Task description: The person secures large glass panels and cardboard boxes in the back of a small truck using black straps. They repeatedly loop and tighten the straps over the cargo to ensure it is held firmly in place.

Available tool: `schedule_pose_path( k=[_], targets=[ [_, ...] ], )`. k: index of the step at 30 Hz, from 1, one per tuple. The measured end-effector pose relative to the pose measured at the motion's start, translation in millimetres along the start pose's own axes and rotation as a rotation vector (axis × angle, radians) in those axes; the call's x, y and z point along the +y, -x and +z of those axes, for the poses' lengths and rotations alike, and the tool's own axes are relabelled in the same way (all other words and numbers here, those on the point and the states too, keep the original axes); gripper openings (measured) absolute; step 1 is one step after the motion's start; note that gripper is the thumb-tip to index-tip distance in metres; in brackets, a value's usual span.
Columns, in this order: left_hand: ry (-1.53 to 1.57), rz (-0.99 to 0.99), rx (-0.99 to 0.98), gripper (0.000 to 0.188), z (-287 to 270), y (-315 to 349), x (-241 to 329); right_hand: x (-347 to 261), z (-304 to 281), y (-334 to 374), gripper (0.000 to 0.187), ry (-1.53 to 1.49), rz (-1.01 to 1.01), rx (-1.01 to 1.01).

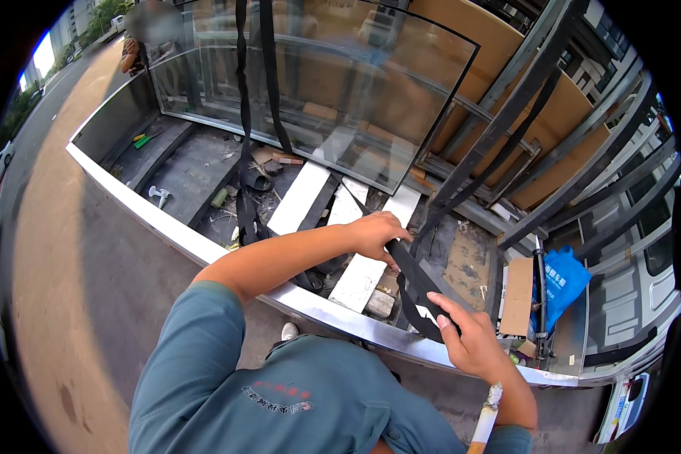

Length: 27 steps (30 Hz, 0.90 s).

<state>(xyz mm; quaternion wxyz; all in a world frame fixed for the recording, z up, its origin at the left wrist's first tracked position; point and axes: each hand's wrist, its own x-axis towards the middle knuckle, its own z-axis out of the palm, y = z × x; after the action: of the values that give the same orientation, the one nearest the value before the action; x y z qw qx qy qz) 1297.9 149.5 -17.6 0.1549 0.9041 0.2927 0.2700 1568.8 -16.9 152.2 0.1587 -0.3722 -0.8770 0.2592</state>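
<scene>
A long black webbing strap [412, 270] runs between my hands over the near side of a truck bed. My left hand [378, 234] is closed round its upper part, with the arm reaching across my front. Lower and to the right, my right hand [469, 333] grips the same strap, and a loop of it hangs beneath the fingers. Beyond my hands, a large framed glass pane [333, 83] leans on a metal rack [499, 129]. Two more black straps [268, 76] hang down over the pane's face.
The truck bed's metal side rail [318, 318] passes in front of me. White boards [301, 198], scraps and a suction lifter [159, 195] lie in the bed. At right are a blue bag [564, 280] and cardboard [516, 295]. Another person [134, 57] stands far left. A lit cigarette [486, 420] juts into the foreground.
</scene>
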Motion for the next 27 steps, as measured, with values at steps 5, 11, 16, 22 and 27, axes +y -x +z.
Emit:
schedule_pose_path(
  k=[5, 11, 16, 22, 27],
  targets=[
    [0.013, 0.025, -0.229, 0.026, -7, 10, -65, -31, 8, -3, 0.054, 0.219, -0.053, 0.010],
    [0.032, -0.111, -0.122, 0.023, 14, 55, -195, -44, 9, 8, 0.043, 0.217, 0.162, 0.137],
    [-0.033, -0.253, -0.013, 0.030, 7, 76, -231, -56, 5, -9, 0.039, 0.189, 0.160, 0.246],
    [-0.122, -0.322, 0.100, 0.019, 3, 75, -218, -31, -8, 6, 0.037, -0.131, 0.565, 0.392],
    [-0.140, -0.326, 0.143, 0.014, 3, 76, -214, 9, -17, -2, 0.050, -0.325, 0.695, 0.456]
  ],
)
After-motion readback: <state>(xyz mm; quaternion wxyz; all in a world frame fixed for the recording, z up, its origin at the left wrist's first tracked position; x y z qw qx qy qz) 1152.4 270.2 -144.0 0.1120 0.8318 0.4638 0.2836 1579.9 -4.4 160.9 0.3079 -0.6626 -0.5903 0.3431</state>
